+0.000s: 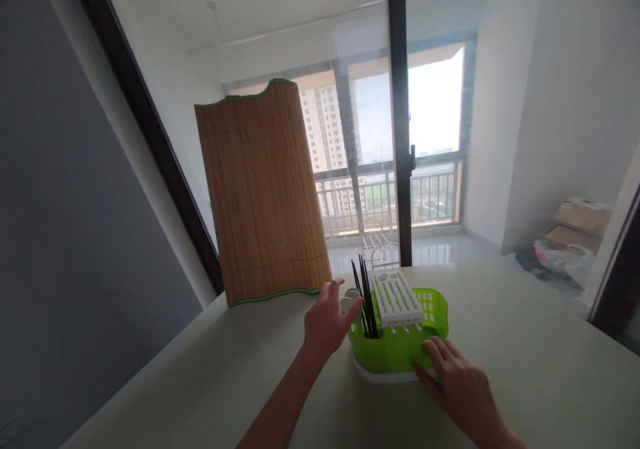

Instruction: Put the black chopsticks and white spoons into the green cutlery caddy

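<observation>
A green plastic utensil basket [395, 354] with a white base stands on the table. Several black chopsticks [367, 302] lean upright in its left part, beside some round-ended silvery utensils [351, 294]. Across its middle sits a white slotted rack [397, 299] with small hooks along the front. My left hand [327, 319] is at the basket's left side, fingers spread, thumb near the chopsticks; nothing shows in its grasp. My right hand [453, 372] grips the basket's front right wall, with fingers over the rim and thumb outside.
A bamboo mat [265, 195] with green edging stands upright on the white table [210, 362], behind my left hand. Past the table is a glass door with a dark frame [400, 122]. Beyond it are a metal rack [380, 245] and cardboard boxes [580, 225].
</observation>
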`<state>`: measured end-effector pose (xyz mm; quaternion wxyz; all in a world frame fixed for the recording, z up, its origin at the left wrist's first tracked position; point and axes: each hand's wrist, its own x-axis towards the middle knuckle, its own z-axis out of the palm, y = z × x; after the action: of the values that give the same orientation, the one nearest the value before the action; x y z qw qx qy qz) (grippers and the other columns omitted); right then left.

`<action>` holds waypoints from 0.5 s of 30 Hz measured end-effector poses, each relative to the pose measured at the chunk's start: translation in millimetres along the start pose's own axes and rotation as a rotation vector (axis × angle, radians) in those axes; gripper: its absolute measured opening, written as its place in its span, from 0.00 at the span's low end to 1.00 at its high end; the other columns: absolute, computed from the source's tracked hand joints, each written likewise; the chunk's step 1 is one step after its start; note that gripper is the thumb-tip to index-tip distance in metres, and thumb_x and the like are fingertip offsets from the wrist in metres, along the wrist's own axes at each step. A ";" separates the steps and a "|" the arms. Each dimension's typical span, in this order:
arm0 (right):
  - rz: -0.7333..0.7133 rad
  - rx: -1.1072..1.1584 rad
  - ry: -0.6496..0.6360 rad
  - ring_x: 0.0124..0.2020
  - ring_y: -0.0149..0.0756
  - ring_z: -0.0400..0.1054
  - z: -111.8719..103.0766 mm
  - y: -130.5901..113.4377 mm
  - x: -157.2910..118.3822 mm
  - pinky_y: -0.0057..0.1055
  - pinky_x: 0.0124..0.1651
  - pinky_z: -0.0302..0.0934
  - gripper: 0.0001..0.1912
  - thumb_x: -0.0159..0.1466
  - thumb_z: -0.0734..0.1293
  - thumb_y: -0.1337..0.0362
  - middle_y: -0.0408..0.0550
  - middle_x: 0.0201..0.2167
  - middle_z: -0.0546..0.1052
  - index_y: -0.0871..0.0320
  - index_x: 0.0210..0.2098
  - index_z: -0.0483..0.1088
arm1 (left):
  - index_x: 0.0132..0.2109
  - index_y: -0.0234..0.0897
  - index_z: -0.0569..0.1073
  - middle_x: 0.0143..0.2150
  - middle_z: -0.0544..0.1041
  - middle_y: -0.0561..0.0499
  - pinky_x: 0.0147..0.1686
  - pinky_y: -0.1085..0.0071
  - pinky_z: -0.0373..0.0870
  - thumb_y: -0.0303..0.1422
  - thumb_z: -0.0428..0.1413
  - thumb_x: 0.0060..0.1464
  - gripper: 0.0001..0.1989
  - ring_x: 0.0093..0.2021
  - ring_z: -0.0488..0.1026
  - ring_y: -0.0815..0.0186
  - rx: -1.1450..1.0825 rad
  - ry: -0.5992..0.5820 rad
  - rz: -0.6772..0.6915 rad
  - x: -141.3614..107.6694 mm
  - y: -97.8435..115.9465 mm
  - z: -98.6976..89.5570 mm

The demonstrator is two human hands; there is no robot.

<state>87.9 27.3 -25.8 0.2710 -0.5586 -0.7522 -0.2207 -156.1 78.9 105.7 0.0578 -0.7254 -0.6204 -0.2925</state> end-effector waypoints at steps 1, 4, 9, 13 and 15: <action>-0.002 0.003 0.005 0.38 0.42 0.72 0.0 -0.3 0.0 0.33 0.31 0.64 0.19 0.71 0.51 0.51 0.53 0.40 0.75 0.56 0.41 0.65 | 0.57 0.42 0.63 0.51 0.72 0.47 0.35 0.70 0.68 0.52 0.46 0.59 0.26 0.43 0.74 0.61 0.082 -0.069 0.008 8.6 5.7 0.8; -0.004 0.008 0.019 0.39 0.41 0.72 1.0 -0.7 -0.2 0.32 0.31 0.64 0.17 0.71 0.51 0.53 0.52 0.40 0.75 0.54 0.42 0.65 | 0.53 0.39 0.67 0.44 0.74 0.45 0.35 0.70 0.67 0.51 0.48 0.58 0.25 0.40 0.75 0.60 0.281 -0.213 -0.005 23.4 19.2 10.5; -0.021 -0.009 0.025 0.41 0.42 0.72 5.7 1.1 -2.4 0.32 0.31 0.66 0.15 0.71 0.52 0.55 0.53 0.42 0.75 0.54 0.43 0.65 | 0.51 0.37 0.67 0.43 0.73 0.46 0.34 0.71 0.67 0.40 0.48 0.60 0.16 0.39 0.75 0.62 0.351 -0.230 0.076 23.1 24.9 19.6; -0.029 -0.024 0.030 0.40 0.43 0.72 7.9 3.3 -5.3 0.32 0.31 0.67 0.16 0.71 0.50 0.55 0.55 0.43 0.75 0.55 0.44 0.64 | 0.47 0.38 0.69 0.42 0.73 0.46 0.34 0.71 0.66 0.36 0.46 0.61 0.12 0.39 0.74 0.63 0.349 -0.221 0.120 19.7 22.0 17.9; -0.030 -0.017 0.030 0.39 0.42 0.72 8.0 4.2 -6.3 0.32 0.30 0.67 0.17 0.71 0.49 0.55 0.55 0.43 0.75 0.55 0.44 0.64 | 0.45 0.38 0.70 0.41 0.73 0.46 0.33 0.71 0.66 0.39 0.47 0.61 0.12 0.37 0.74 0.63 0.345 -0.220 0.136 20.1 20.3 18.5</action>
<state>92.1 29.1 -35.9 0.2740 -0.5463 -0.7544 -0.2396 -129.5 100.1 106.1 0.1327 -0.7725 -0.6135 -0.0966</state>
